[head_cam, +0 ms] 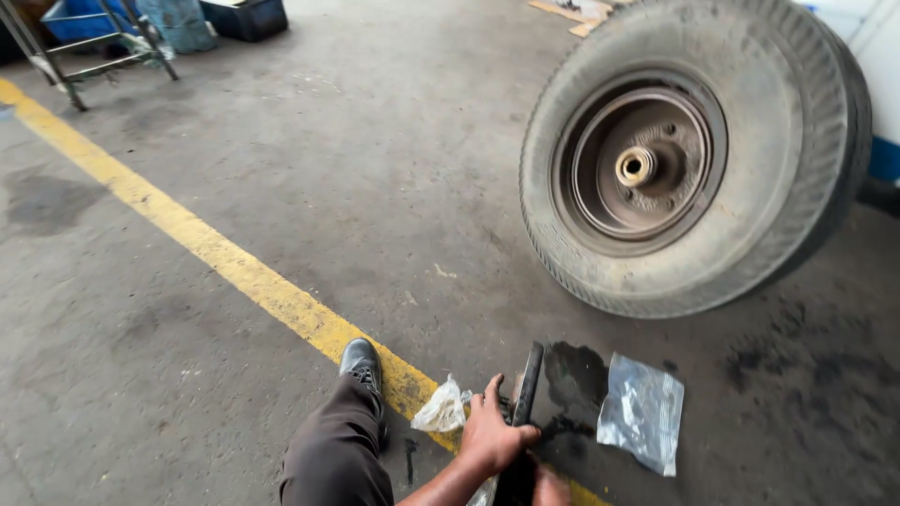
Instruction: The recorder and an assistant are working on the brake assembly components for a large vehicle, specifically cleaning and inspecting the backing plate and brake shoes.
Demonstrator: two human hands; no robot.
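My left hand (pixel 492 433) grips a long dark metal tool (pixel 528 394) that stands upright on the concrete floor near the bottom of the view. My right hand (pixel 549 489) is only partly seen at the bottom edge, low on the same tool; its grip is unclear. A crumpled clear plastic bag (pixel 442 409) lies just left of my left hand. Another clear plastic bag (pixel 642 410) lies flat to the right of the tool. A big worn tyre (pixel 787 169) on a rusty hub (pixel 637 167) stands ahead, mounted on a vehicle.
My trousered leg and black shoe (pixel 361 361) stretch out on the left over a yellow painted line (pixel 187 230). Dark oil stains (pixel 577 375) mark the floor by the tool. A metal stand (pixel 94 52) and blue bins (pixel 84 17) stand far back left.
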